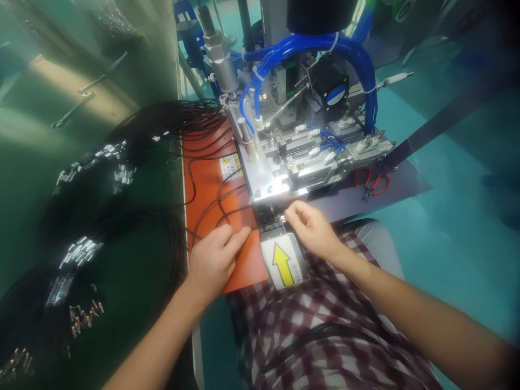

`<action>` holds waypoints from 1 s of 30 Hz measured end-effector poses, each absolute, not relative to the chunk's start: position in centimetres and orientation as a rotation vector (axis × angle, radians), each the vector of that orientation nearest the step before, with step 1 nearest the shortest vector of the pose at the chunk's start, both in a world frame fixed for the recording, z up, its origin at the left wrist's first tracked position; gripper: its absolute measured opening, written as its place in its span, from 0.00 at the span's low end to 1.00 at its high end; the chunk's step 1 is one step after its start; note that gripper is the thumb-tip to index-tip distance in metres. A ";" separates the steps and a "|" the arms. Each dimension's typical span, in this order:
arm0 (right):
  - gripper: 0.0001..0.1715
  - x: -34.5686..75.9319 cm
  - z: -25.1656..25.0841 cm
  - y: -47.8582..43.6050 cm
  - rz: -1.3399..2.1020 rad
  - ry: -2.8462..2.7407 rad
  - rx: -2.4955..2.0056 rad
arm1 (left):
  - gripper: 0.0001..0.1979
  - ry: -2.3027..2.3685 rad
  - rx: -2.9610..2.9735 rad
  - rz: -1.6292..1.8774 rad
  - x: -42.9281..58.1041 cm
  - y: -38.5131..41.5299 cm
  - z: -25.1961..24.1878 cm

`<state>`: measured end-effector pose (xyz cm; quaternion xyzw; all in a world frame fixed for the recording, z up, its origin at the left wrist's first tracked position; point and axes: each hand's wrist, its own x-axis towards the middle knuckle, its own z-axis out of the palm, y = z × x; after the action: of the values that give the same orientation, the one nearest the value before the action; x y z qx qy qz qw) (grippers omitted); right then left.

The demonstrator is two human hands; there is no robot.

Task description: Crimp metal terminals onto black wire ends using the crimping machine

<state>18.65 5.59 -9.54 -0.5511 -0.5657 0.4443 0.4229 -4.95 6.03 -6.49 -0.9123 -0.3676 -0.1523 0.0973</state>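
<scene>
My left hand point(215, 253) is closed on a thin black cable point(209, 208), low over the orange board point(203, 179). Its thumb and forefinger point toward the machine's front corner. There my right hand point(311, 225) is pinched on the small shiny connector point(283, 218) at the cable's end, held close to a dark slotted block point(267, 219). The fingertips partly cover the connector. Just below lies a white plate with a yellow arrow point(283, 262). More black cables run across the orange board to the machine's left side.
A machine with metal slides point(300, 162) and thick blue air hoses point(317, 42) stands ahead. Bundles of black cables with shiny ends point(81, 252) cover the green table at left. Red-handled pliers point(371, 184) lie on the grey base at right. A warning label point(231, 166) is on the orange board.
</scene>
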 end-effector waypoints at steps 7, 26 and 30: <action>0.14 18.8 -9.3 5.6 1.008 -1.499 -1.425 | 0.17 -1.096 -2.690 -0.455 -4.9 6.0 -6.5; 0.15 18.8 -9.7 5.6 1.149 -1.379 -1.366 | 0.14 -1.060 -2.567 -0.400 -4.1 5.5 -5.8; 0.16 18.5 -9.5 5.6 1.192 -1.313 -1.346 | 0.20 -1.177 -2.555 -0.243 -2.5 3.8 -5.4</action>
<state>18.51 5.64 -9.51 -0.5424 -0.5289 0.4803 0.4419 -2.47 3.80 -5.40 -0.8935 -0.4116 -0.0850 0.1583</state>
